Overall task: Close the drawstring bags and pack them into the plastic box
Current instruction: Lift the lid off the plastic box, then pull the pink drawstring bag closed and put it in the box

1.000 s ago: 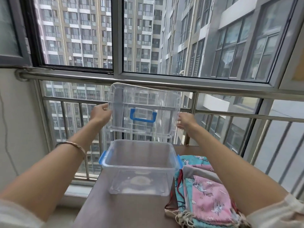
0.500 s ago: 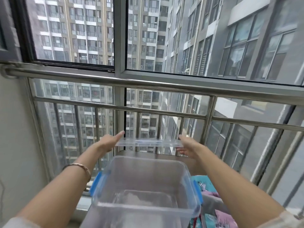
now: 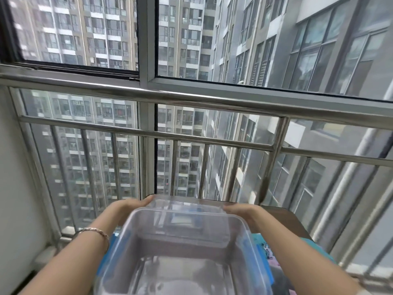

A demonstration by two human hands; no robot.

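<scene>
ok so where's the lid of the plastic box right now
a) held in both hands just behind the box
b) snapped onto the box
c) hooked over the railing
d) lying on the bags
a: the left hand and right hand hold the clear lid by its ends, low at the far side of the box, which is open and has nothing in it.
</scene>
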